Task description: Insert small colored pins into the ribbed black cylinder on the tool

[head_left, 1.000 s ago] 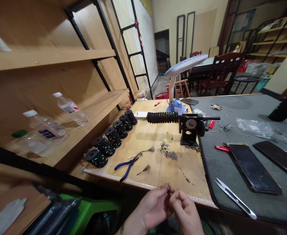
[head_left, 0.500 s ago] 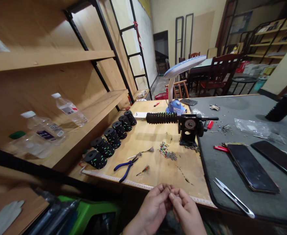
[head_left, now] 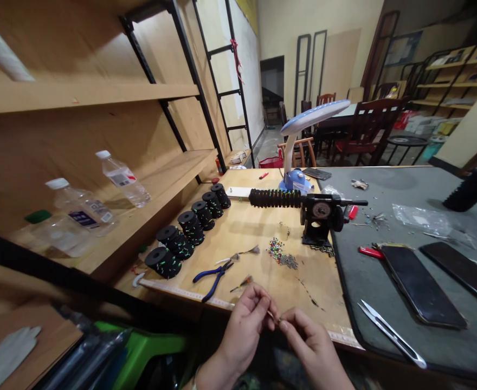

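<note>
My left hand and my right hand meet at the near edge of the wooden table, fingertips pinched together on a tiny thing I cannot make out. Just beyond them lie blue-handled pliers, a small feathered piece and a pile of coloured beads. A black winder stands further back, carrying a rod of black spools.
A row of black spools lines the table's left side by a wooden shelf holding water bottles. On the grey mat at right lie thread snips, a phone, a red lighter. A desk lamp stands behind.
My hands have drifted slightly apart and lower, the left one now reaching in from the left. The view has shifted a little; nothing on the table has moved.
</note>
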A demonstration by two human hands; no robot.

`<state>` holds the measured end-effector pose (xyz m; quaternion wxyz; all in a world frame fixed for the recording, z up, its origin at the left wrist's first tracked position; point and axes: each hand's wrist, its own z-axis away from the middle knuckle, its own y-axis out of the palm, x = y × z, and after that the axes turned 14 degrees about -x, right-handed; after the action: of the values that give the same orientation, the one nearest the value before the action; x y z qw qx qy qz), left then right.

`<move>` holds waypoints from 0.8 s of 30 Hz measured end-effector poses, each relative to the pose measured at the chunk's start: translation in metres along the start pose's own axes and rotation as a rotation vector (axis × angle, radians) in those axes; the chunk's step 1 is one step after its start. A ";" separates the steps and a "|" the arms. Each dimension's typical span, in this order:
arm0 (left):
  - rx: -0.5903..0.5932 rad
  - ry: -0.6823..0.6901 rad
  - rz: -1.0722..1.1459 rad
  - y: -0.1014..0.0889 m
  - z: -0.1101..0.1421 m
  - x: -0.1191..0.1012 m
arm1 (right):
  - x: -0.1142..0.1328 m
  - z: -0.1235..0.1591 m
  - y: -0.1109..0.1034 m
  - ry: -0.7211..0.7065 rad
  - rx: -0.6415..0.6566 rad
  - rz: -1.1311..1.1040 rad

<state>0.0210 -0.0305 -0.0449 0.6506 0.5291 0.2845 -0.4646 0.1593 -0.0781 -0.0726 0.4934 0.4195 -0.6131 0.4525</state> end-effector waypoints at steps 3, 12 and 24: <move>0.081 -0.105 0.112 0.005 0.000 -0.009 | 0.004 -0.002 -0.003 -0.202 0.004 0.107; 0.170 -0.221 0.336 0.011 0.002 -0.041 | -0.001 -0.018 -0.009 -0.494 -0.090 0.192; 0.319 -0.116 0.509 0.023 0.020 -0.096 | -0.017 -0.062 -0.031 -0.643 -0.215 0.368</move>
<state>-0.0002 -0.0203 0.0535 0.6699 0.6515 0.0285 -0.3549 0.2053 -0.0243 -0.0782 0.2277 0.3687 -0.8454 0.3122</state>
